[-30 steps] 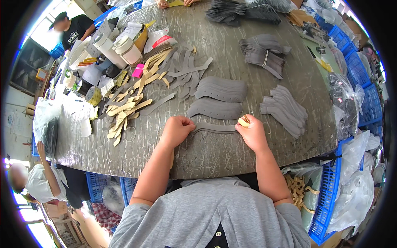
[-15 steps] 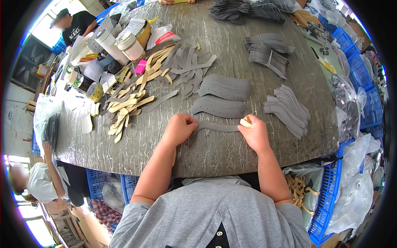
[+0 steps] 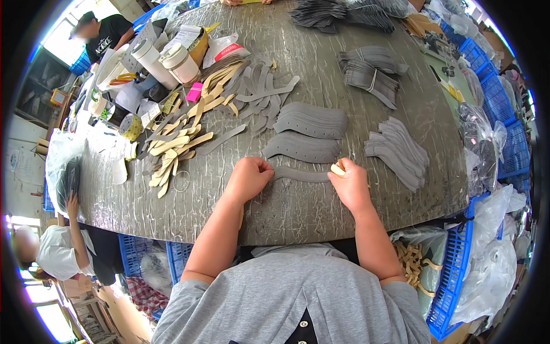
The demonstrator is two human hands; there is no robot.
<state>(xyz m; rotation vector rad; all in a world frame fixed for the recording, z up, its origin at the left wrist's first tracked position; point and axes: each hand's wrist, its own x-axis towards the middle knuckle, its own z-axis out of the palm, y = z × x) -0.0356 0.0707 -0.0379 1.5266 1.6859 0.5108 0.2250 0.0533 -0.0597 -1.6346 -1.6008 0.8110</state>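
Observation:
A curved grey strip (image 3: 303, 174) lies low over the table in front of me, one end at each hand. My left hand (image 3: 250, 179) pinches its left end, fingers closed. My right hand (image 3: 351, 182) is closed at the other end and also holds a small cream-coloured piece (image 3: 338, 170), mostly hidden by the fingers. Just beyond the strip are two fanned stacks of curved grey pieces with small holes, a nearer stack (image 3: 302, 148) and a farther stack (image 3: 311, 120). Right of my right hand lies a fanned pile of grey pieces (image 3: 399, 152).
Loose grey and cream strips (image 3: 177, 143) spread over the left of the table (image 3: 229, 223). Jars (image 3: 180, 63), a tape roll (image 3: 131, 127) and a pink block (image 3: 195, 92) stand behind. Tied grey bundles (image 3: 372, 74) lie far right. Blue crates (image 3: 452, 275) flank the table; co-workers are at left.
My right hand has shifted very slightly left; both hands stay at the strip's ends. At the left edge, a co-worker's hand has moved up a little along a dark bagged bundle.

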